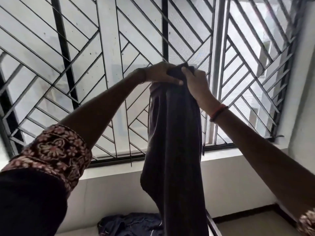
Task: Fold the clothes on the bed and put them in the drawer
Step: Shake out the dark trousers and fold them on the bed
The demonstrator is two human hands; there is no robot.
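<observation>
Lower left of the frame: a dark sleeve with a floral patterned cuff [51,154], nearest the viewer. A matching cuff [306,222] showed at the lower right edge. Both forearms rose toward the centre of the frame. Centre, slightly above the middle: the left hand [162,72] and the right hand [196,82] were close together, each with fingers curled round the bunched top of one dark garment [175,142]. The right wrist bore red and dark bands [219,113]. The garment hung straight down from the hands in long folds to the bottom edge of the frame. Bottom centre, behind the hanging cloth: a crumpled heap of dark clothes [131,224] lay on a pale surface [75,233]. Beyond it a white wall rose to a window sill [221,155]. Upper half of the frame: a window behind a metal grille [85,48] of diagonal bars.
</observation>
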